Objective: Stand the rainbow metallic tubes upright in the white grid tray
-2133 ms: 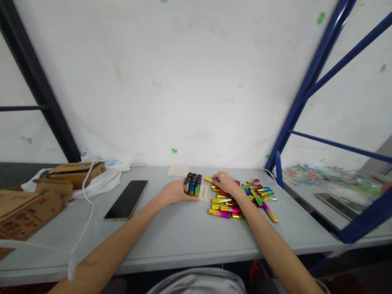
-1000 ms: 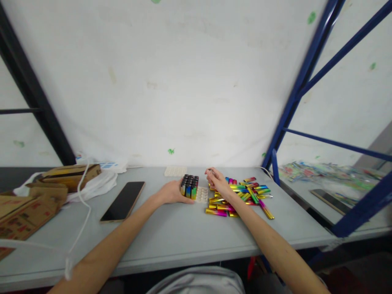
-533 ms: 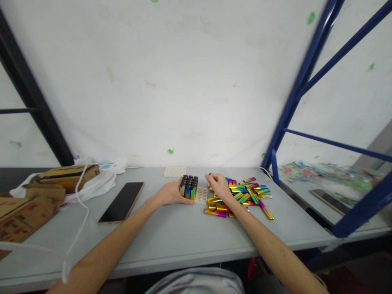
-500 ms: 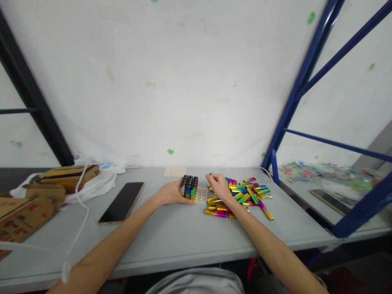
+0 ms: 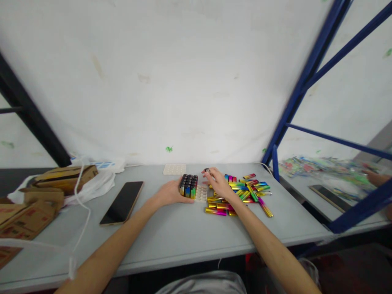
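Upright lighters [image 5: 188,188] with black tops and shiny coloured bodies stand in tight rows at the left part of a white tray [image 5: 201,194] with round holes. My left hand [image 5: 170,192] is closed around the left side of these rows, thumb at the front. Just above the right part of the tray, my right hand [image 5: 216,179] pinches a lighter [image 5: 206,170], whose dark top shows over the fingers; the rest of it is hidden. Under and beside my right wrist lies a loose pile of rainbow metallic lighters [image 5: 251,192].
A second white holed tray [image 5: 174,169] lies near the wall. On the left are a phone [image 5: 122,203], a white cable [image 5: 82,204], a plastic bag [image 5: 102,182] and cardboard boxes [image 5: 30,212]. A blue metal frame [image 5: 294,100] rises at right; another person's hand [image 5: 378,178] shows beyond it.
My right hand has shifted slightly left toward the tray, and the lighter's dark top shows more clearly. My left hand stays on the rows. Another person's hand has appeared at the right edge.
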Demonstrator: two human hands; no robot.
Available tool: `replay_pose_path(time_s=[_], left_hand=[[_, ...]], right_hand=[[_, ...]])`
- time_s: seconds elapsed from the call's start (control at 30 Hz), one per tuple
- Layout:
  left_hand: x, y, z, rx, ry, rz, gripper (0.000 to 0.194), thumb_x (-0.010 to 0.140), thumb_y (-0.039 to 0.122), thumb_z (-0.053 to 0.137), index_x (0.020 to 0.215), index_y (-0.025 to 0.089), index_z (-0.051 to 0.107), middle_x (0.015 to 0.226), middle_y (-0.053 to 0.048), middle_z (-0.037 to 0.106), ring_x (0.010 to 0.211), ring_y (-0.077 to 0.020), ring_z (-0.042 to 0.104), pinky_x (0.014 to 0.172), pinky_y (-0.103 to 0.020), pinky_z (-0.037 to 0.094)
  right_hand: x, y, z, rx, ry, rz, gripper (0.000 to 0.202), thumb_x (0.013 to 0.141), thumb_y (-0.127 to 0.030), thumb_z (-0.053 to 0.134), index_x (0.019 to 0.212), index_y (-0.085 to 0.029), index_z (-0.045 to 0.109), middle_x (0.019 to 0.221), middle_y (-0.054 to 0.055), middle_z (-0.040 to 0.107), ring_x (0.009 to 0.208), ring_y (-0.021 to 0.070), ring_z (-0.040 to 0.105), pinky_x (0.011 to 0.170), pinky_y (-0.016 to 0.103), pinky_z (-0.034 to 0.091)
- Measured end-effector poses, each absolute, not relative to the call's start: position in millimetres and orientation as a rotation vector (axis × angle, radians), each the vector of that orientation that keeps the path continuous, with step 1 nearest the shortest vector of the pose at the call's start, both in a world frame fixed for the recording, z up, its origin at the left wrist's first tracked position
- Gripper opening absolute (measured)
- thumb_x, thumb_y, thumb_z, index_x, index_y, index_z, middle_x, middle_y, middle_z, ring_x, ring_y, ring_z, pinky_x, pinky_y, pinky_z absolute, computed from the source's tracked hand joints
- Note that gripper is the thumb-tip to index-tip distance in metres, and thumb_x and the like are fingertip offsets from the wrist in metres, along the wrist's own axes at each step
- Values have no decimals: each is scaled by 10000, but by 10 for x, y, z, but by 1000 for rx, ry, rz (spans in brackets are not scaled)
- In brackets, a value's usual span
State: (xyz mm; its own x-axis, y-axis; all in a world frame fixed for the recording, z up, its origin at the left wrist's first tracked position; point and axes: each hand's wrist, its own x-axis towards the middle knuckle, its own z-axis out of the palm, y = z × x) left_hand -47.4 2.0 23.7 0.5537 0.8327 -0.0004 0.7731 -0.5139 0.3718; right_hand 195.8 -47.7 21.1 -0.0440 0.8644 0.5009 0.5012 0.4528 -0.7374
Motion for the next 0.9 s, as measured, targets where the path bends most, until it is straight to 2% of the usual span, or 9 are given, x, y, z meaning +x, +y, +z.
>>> replay_pose_path(time_s=[0.03, 0.1, 0.17, 0.23, 0.4, 0.63, 0.73, 0.8, 0.9], left_hand=[[-472, 18, 237, 2460, 1326, 241, 1038, 558, 815, 775, 1392, 243, 541, 1178, -103, 759, 1083, -363, 712, 854, -366, 534], [-470, 16, 235, 2458, 1337, 227, 1041, 568, 807, 775, 1401, 234, 529, 1175, -108, 758, 1067, -364, 716, 854, -376, 539], [-472, 18, 225, 2464, 1336, 234, 1047, 575, 806, 772, 1409, 225, 520, 1172, -115, 757, 1061, -365, 718, 860, -385, 541], [-477, 25, 209, 2467, 1318, 246, 1055, 576, 810, 770, 1418, 228, 514, 1177, -114, 756, 1067, -364, 717, 866, -387, 542], [-485, 51, 184, 2448, 1286, 262, 1072, 559, 816, 778, 1425, 245, 505, 1183, -97, 761, 1089, -359, 711, 866, -378, 543], [-475, 39, 225, 2467, 1279, 282, 1032, 572, 794, 785, 1398, 227, 538, 1223, -114, 747, 1106, -362, 699, 858, -363, 536], [-475, 26, 244, 2476, 1272, 293, 1024, 575, 799, 778, 1390, 227, 541, 1195, -105, 755, 1083, -356, 708, 844, -358, 539], [-475, 19, 253, 2479, 1278, 297, 996, 580, 793, 777, 1369, 227, 555, 1162, -96, 763, 1051, -348, 718, 819, -350, 540], [-476, 9, 266, 2474, 1283, 300, 982, 582, 766, 790, 1368, 226, 558, 1136, -87, 770, 1030, -342, 722, 813, -348, 539]], right_hand=[[1954, -484, 220, -1211, -1736, 365, 457, 1024, -595, 430, 964, -205, 660, 966, 83, 642, 958, 220, 599, 793, 325, 521], [1942, -493, 230, -1304, -1802, 222, 451, 1037, -558, 440, 838, -205, 638, 870, 67, 638, 888, 210, 595, 830, 321, 488], [1931, -491, 224, -1407, -1834, 190, 452, 1052, -527, 430, 780, -209, 601, 736, 28, 617, 727, 184, 573, 759, 296, 453], [1928, -479, 202, -1463, -1840, 222, 423, 1052, -508, 454, 782, -212, 590, 687, 12, 634, 658, 178, 578, 701, 281, 422], [1957, -438, 148, -1398, -1962, 306, 321, 1048, -429, 514, 837, -205, 604, 801, 55, 731, 756, 199, 676, 720, 275, 434], [2027, -396, 166, -1336, -2170, 110, 221, 1041, -326, 555, 891, -171, 603, 919, 97, 694, 852, 205, 639, 784, 295, 464], [1997, -364, 96, -1379, -2201, 137, 164, 1050, -276, 535, 959, -158, 603, 920, 92, 691, 840, 196, 633, 786, 294, 473], [1967, -349, 47, -1409, -2227, 152, 117, 1026, -259, 578, 998, -151, 610, 926, 92, 695, 844, 201, 638, 795, 303, 484], [1973, -360, 55, -1358, -2275, 118, 142, 973, -279, 665, 1007, -143, 643, 1015, 121, 701, 969, 237, 648, 892, 347, 499]])
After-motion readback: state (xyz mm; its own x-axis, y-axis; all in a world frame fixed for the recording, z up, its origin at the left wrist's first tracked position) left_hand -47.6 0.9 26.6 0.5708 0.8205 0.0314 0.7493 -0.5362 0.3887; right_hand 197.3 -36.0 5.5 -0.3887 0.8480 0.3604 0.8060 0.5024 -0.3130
